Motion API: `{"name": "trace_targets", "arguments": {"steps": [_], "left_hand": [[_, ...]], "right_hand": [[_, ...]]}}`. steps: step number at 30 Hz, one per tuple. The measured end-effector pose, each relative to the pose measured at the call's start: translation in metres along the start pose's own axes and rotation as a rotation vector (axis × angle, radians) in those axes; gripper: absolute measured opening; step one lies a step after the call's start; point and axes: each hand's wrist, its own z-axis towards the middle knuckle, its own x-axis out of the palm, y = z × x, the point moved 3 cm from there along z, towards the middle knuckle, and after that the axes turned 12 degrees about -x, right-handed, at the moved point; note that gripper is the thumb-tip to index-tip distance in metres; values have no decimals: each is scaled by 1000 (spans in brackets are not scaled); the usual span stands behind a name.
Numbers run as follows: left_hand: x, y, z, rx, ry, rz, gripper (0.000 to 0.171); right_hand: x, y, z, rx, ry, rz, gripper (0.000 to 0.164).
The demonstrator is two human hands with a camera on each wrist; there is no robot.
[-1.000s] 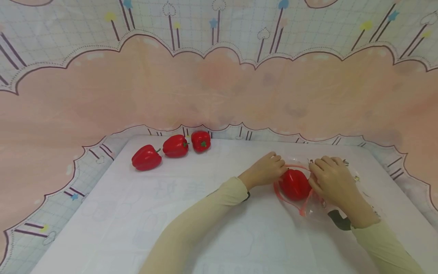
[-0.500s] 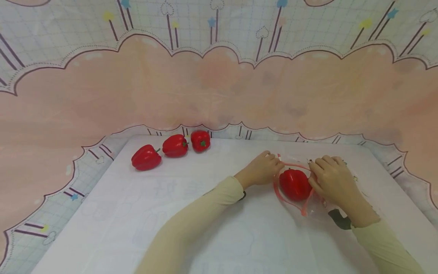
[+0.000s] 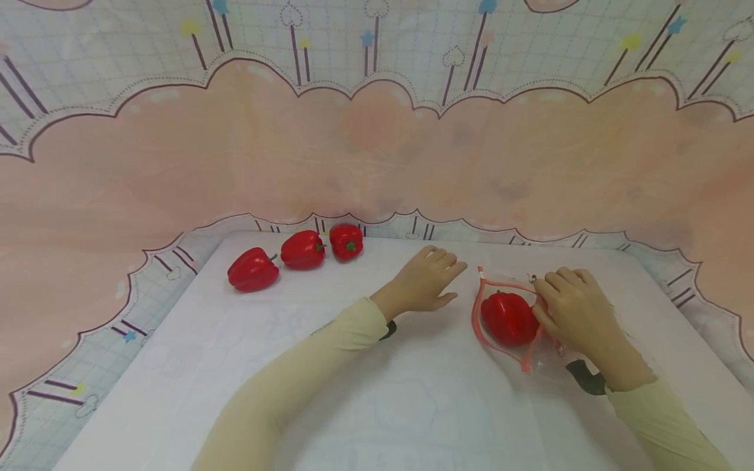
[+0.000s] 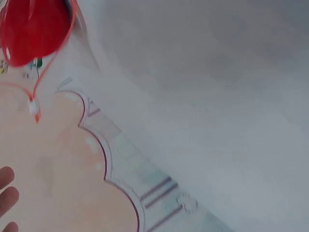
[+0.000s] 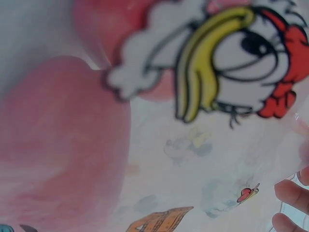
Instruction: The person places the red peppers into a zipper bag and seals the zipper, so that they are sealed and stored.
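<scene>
A red bell pepper (image 3: 509, 318) lies at the mouth of a clear drawstring bag (image 3: 476, 320) edged with an orange-pink cord. My right hand (image 3: 577, 314) grips the bag's edge at the right of the pepper, fingers curled over the film. My left hand (image 3: 423, 281) is apart from the bag, to its left, fingers extended and thumb spread, holding nothing. Fingertips (image 4: 7, 198) of that hand show at the lower left of the left wrist view. In the right wrist view, printed film (image 5: 169, 183) fills much of the picture, with blurred reddish shapes behind it.
Three more red peppers lie at the table's back left: one nearest the left edge (image 3: 253, 269), one in the middle (image 3: 303, 250) and one farther back (image 3: 346, 243). A patterned cloth (image 3: 377, 157) hangs behind the white table (image 3: 353, 373).
My left hand has let go of the bag's left edge and moved left, its fingers spreading. The right hand stays on the bag, and the pepper within the cord loop has hardly shifted.
</scene>
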Motion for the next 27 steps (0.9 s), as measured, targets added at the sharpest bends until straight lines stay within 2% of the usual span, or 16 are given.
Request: {"name": "trace_targets", "arguments": {"steps": [4, 12, 17, 22, 25, 27], "left_hand": [[-7, 21, -9, -10, -21, 6, 48], [-18, 77, -25, -51, 80, 72, 49], [-18, 114, -32, -50, 103, 124, 48], [-11, 150, -35, -58, 165, 102, 46], [-4, 170, -37, -96, 224, 87, 46], [1, 181, -39, -127, 267, 112, 49]], "right_hand": [[-1, 0, 0, -6, -12, 1, 24], [-3, 0, 1, 5, -3, 2, 22], [-2, 0, 0, 4, -6, 3, 22], [-2, -1, 0, 12, -4, 6, 22], [-1, -1, 0, 14, 4, 5, 23], [-1, -1, 0, 15, 12, 1, 24]]}}
